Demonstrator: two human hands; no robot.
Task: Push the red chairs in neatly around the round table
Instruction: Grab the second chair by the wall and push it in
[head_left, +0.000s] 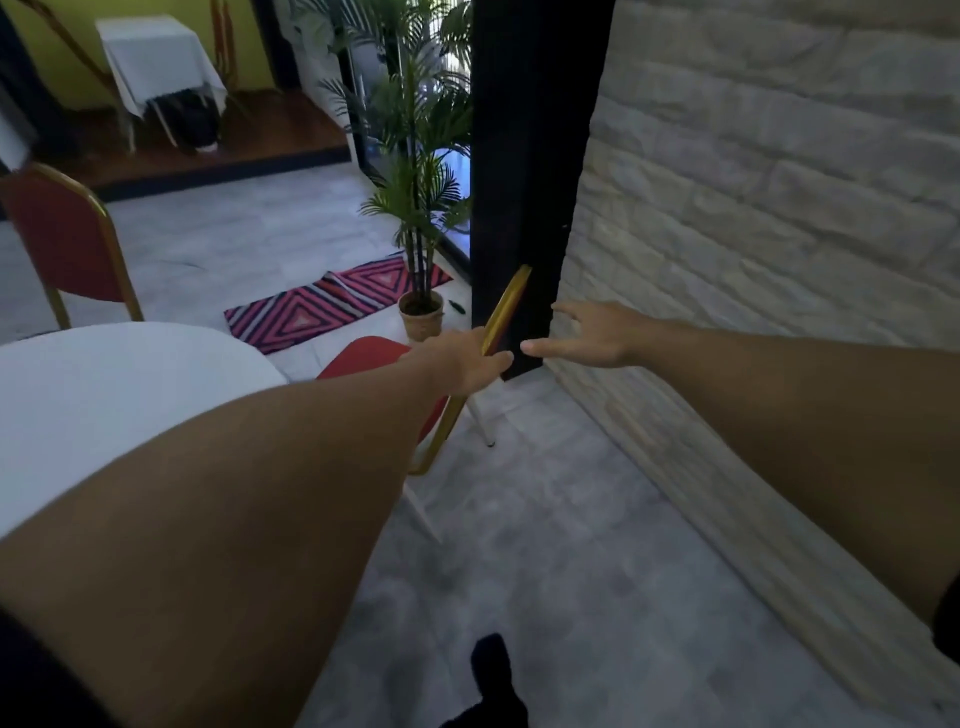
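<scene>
The single head-worn camera looks forward and down over both outstretched forearms, close above the round table's edge.

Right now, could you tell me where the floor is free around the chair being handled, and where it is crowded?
Free: the grey floor between the near red chair and the brick wall, and the open stretch beyond the round table toward the striped rug. Crowded: by the potted palm and dark pillar, where the left hand and right hand reach.
</scene>
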